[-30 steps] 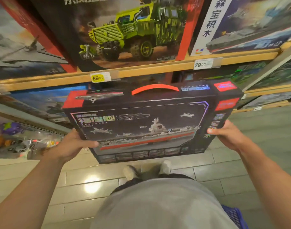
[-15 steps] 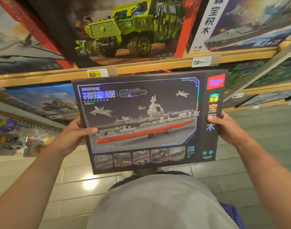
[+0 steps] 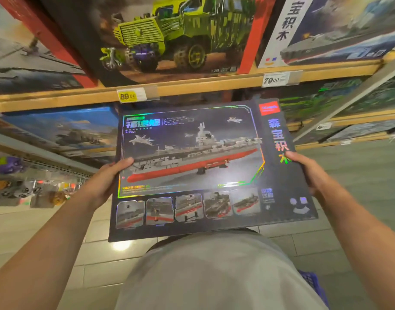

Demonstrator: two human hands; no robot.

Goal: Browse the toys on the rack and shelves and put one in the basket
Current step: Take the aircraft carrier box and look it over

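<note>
Two hands hold one toy box.
Left hand point(image 3: 107, 182) and right hand point(image 3: 308, 173) grip side edges of flat dark cardboard aircraft-carrier box point(image 3: 205, 171), held face-up below wooden shelf point(image 3: 192, 86); blue plastic basket point(image 3: 315, 285) bottom right.

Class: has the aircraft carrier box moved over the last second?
Yes. The aircraft carrier box has tilted its front up toward the camera, hiding its handle, below the shelf edge.

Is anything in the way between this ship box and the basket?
Nothing visibly blocks it. Left hand and right hand grip the aircraft carrier box; the blue basket shows only a corner, low right, beside the person's body.
</note>
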